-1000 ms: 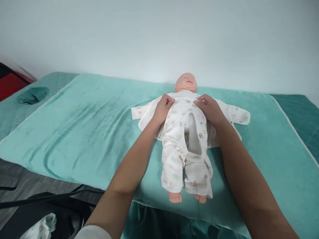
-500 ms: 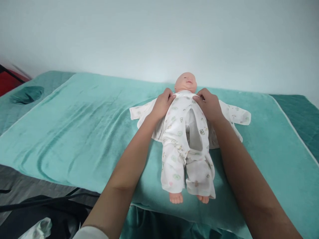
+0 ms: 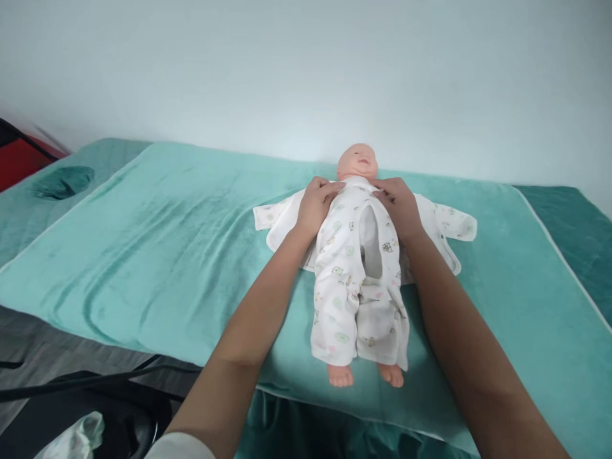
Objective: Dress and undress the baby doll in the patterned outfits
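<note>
A baby doll [image 3: 357,162] lies on its back, bare feet toward me. White printed baby pants [image 3: 337,255] with an open slit at the crotch cover its legs and reach up to its chest. Under the doll, a white baby jacket [image 3: 459,223] is spread with both sleeves out to the sides. At the left edge of the pants' top, my left hand [image 3: 318,203] has its fingers closed on the fabric. My right hand [image 3: 398,204] grips the opposite edge near the doll's shoulder. Both fingertips are partly hidden.
A teal sheet [image 3: 157,255] with wrinkles covers the bed, which has a face hole [image 3: 64,183] at the left end. Behind it rises a white wall [image 3: 306,76]. At lower left are a black stool [image 3: 119,408] and a crumpled printed cloth [image 3: 76,440].
The pants' top edge has shifted slightly on the chest, and the slit looks narrower. More of the doll's right-side foot shows. Both hands remain beside the chest, with fingers slightly more extended.
</note>
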### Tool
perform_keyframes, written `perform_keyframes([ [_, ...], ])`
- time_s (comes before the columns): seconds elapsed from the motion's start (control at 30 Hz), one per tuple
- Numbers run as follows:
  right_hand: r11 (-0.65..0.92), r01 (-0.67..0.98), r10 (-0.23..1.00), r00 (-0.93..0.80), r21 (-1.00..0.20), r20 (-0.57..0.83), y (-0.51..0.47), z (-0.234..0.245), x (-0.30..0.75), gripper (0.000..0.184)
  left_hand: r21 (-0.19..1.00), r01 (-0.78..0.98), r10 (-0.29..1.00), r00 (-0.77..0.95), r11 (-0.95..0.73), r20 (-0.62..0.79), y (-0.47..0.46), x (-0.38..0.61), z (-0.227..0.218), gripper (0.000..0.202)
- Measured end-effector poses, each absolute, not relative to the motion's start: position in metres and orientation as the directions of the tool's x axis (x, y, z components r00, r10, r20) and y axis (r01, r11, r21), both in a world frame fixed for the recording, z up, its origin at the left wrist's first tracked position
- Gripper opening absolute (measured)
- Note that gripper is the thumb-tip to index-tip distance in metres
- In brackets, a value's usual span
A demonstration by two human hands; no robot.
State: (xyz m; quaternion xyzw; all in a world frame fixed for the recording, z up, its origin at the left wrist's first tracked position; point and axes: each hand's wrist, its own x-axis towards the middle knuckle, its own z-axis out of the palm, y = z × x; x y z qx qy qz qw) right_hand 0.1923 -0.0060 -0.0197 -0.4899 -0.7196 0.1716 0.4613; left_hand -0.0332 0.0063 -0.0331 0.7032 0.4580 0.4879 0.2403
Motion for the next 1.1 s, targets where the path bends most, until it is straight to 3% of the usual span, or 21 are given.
perform_keyframes([
  [0.17, 0.501, 0.522, 0.856, -0.179, -0.691, 0.486, -0.02, -0.026, 0.2, 0.036, 0.806, 0.366, 0.884, 0.156, -0.466, 0.44, -0.009, -0.04, -0.038, 0.021],
  [0.43, 0.49, 0.563, 0.856, -0.164, -0.666, 0.491, -0.045, -0.033, 0.21, 0.039, 0.812, 0.376, 0.894, 0.178, -0.447, 0.41, -0.037, -0.057, -0.04, 0.027],
  [0.53, 0.452, 0.582, 0.865, -0.101, -0.677, 0.491, -0.06, -0.033, 0.208, 0.034, 0.804, 0.406, 0.899, 0.127, -0.433, 0.42, -0.046, -0.06, -0.042, 0.024],
  [0.63, 0.345, 0.597, 0.878, 0.069, -0.725, 0.474, -0.073, -0.034, 0.208, 0.025, 0.867, 0.385, 0.946, 0.053, -0.315, 0.32, -0.054, -0.061, -0.045, 0.019],
  [0.77, 0.099, 0.604, 0.936, 0.212, -0.791, 0.279, -0.082, -0.03, 0.213, 0.023, 0.976, 0.214, 0.997, 0.074, -0.033, 0.018, -0.063, -0.064, -0.046, 0.012],
  [0.87, -0.051, 0.515, 0.986, 0.163, -0.855, 0.04, -0.087, -0.023, 0.215, 0.035, 0.987, 0.093, 0.965, 0.214, 0.134, -0.151, -0.069, -0.068, -0.041, 0.026],
  [0.97, -0.123, 0.351, 0.991, 0.098, -0.928, -0.094, -0.092, -0.017, 0.213, 0.04, 0.973, -0.023, 0.922, 0.328, 0.228, -0.207, -0.073, -0.074, -0.035, 0.04],
  [1.1, -0.13, 0.112, 0.991, 0.023, -0.985, -0.129, -0.093, -0.018, 0.213, 0.038, 0.951, -0.165, 0.905, 0.385, 0.262, -0.182, -0.071, -0.081, -0.036, 0.043],
])
